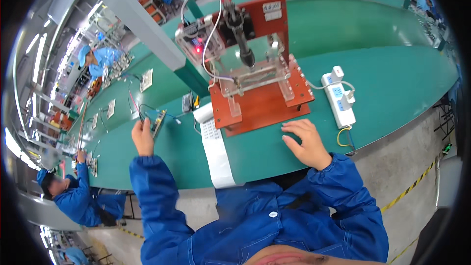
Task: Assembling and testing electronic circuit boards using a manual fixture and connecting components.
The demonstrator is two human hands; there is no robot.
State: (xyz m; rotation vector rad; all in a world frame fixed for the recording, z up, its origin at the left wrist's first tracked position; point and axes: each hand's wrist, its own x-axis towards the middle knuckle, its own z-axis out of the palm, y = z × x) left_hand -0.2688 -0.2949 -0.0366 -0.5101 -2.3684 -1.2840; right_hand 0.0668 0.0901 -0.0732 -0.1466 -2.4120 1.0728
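A person in a blue work jacket (257, 225) sits or stands at the near edge of a green workbench (392, 83). At the left, the person's left hand (142, 137) has its fingers drawn together beside a small circuit board (158, 123) with trailing dark wires (141, 108); whether the fingers grip the board, the wires or neither, I cannot tell. The board is tilted, on the left part of the bench.

The right hand (309, 145) is loose and holds nothing, its fingers spread and its thumb apart, just nearer than the right front of a red bench press (260, 113). The press stands in the middle, with a clear plastic frame and a control box (198, 44) showing a red light. Left of its base, a strip of white labels (218, 159) unrolls toward the near edge. On the right lies a white power strip (338, 100) with plugs in it. Farther left, co-workers in blue handle other boards.
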